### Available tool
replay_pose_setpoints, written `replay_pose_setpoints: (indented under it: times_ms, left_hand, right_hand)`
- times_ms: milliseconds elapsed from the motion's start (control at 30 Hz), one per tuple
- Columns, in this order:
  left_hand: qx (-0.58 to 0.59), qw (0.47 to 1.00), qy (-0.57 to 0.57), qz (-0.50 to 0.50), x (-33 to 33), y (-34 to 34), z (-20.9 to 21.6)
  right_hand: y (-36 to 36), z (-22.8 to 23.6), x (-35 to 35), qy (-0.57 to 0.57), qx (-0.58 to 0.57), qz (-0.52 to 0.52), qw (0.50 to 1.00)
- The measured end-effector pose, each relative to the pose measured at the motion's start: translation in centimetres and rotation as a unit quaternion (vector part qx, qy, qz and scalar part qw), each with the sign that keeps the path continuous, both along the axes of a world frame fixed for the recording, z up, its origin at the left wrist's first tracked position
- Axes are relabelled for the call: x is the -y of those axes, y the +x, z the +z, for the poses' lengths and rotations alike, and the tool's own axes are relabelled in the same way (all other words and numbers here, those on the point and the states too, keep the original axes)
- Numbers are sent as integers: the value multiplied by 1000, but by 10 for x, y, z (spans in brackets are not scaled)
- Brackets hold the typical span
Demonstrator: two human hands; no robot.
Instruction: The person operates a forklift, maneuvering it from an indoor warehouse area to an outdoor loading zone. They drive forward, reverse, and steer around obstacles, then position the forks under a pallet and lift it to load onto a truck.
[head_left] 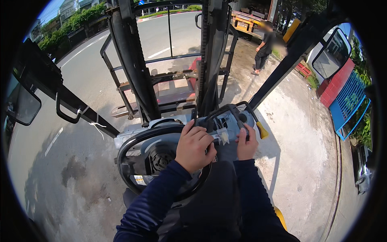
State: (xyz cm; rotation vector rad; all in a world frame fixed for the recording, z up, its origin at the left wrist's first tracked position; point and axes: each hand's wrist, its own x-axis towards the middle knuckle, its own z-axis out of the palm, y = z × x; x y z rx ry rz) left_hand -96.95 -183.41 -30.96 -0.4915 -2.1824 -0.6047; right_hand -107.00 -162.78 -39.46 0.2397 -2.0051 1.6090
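I sit at the controls of a forklift. The black steering wheel is in front of me, and my left hand lies over its right side. That hand's fingers are curled, with the index fingertip close to a short black lever; what the palm covers is hidden. To the right, my right hand pinches a black control lever between thumb and fingers. A crumpled clear plastic wrap hangs on the grey dashboard between my hands. A yellow-tipped lever is just beyond the right hand.
The black mast and load backrest rise ahead, with something red behind them. A person in dark clothes stands ahead to the right. Mirrors flank the cab. A blue metal gate and red wall are at right; a road crosses ahead.
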Motion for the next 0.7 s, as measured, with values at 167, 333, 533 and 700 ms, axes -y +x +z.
replay_pose_setpoints:
  times_ms: [167, 333, 533, 700]
  left_hand:
    - [0, 1000, 1, -3, -12, 1, 6]
    - [11, 1000, -7, -21, -14, 20, 3]
    - [-1, 999, 13, -44, -24, 53, 5]
    - [34, 997, 0, -70, -22, 76, 0]
  right_hand:
    - [-2, 5, -9, 32, -29, -4, 999]
    - [15, 12, -8, -7, 20, 12, 1000]
    - [36, 21, -11, 12, 54, -5, 998]
    - [45, 22, -9, 43, -3, -2, 999]
